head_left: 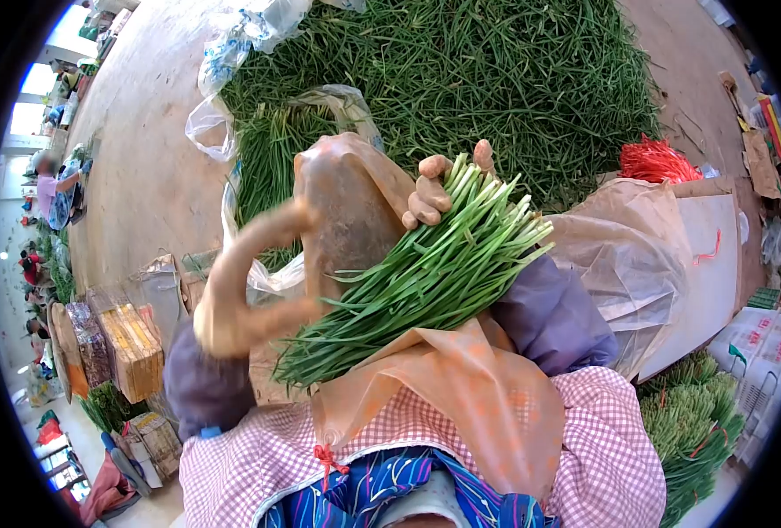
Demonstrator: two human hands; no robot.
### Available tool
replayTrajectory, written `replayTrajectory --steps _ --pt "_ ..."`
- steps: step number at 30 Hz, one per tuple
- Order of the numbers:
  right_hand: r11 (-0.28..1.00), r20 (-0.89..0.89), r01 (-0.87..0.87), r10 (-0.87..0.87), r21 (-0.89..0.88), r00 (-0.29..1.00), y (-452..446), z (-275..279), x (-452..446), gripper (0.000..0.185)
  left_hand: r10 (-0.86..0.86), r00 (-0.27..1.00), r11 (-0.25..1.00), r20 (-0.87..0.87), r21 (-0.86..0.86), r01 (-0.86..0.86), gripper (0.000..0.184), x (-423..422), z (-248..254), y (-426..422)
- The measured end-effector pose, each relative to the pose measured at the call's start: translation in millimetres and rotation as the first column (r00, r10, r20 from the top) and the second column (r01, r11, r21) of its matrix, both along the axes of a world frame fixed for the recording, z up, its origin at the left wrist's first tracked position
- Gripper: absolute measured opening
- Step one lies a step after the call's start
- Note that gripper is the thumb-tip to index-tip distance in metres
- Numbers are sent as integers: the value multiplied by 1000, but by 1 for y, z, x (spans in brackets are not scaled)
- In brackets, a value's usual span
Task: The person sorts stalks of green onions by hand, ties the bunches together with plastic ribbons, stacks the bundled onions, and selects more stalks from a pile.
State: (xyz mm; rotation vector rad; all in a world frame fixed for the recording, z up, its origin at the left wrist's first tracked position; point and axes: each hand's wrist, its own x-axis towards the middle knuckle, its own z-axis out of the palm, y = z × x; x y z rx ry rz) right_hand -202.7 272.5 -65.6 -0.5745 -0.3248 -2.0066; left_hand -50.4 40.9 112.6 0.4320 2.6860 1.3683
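A loose bunch of garlic chives (417,260) lies slantwise over my lap, pale cut ends up at the right and green tips down at the left. My right hand (434,195) is closed around it near the pale ends, with fingers and thumb showing past the stems. The right palm is hidden behind the bunch. My left hand (250,282), somewhat blurred, is open beside the leaf tips, its thumb and fingers spread wide. Both hands look gloved. A translucent brownish plastic sheet (426,365) covers my lap and knee.
A large heap of chives (470,79) spreads on the floor ahead. More chives (272,158) lie in a plastic bag left of my knee. Red ties (656,160) sit at the right, above a plastic-covered board (703,264). Tied bunches (694,422) stand lower right. Another person (54,189) is far left.
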Motion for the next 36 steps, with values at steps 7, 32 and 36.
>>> replayTrajectory --steps 7,32,36 --pt "990 -49 7 -1 138 999 19 14 2 82 -410 750 616 519 764 -192 112 -43 -82 93" --pt "-83 -684 770 405 633 607 80 121 42 11 -221 766 439 604 763 -475 77 -21 -100 99" --pt "236 -309 247 275 940 911 98 122 41 7 -244 725 446 644 738 -506 75 -23 -101 100"
